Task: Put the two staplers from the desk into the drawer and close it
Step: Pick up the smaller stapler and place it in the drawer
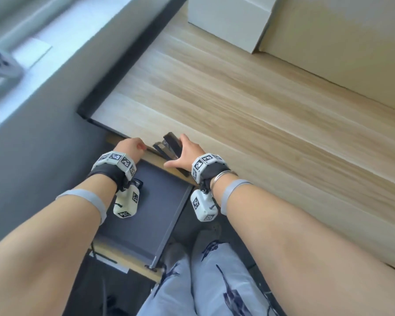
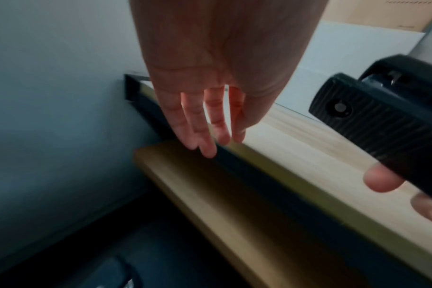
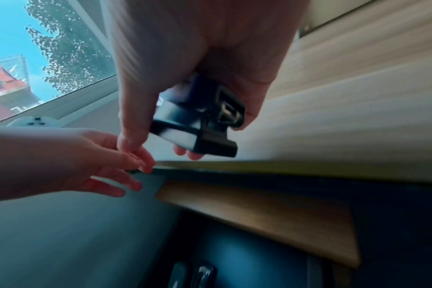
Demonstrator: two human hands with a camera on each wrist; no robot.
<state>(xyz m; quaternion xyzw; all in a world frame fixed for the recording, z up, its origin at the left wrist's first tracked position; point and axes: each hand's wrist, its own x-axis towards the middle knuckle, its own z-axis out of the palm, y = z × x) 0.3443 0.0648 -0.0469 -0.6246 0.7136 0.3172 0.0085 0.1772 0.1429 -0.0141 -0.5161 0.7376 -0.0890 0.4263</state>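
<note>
Roughly midway: my right hand was grasping a black stapler at the desk edge, above the open drawer. Something dark already lay inside, possibly the other stapler; I couldn't tell. Left hand hung released, fingers loose. Closing remained.

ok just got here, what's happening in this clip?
A person is clearing staplers off a wooden desk into the open drawer below its front edge. The right hand grips a black stapler right at the desk edge, above the drawer. The left hand holds nothing; its straight fingers reach toward that same edge. A dark object, possibly the other stapler, shows blurred in the drawer in the right wrist view. The drawer is not closed yet.
</note>
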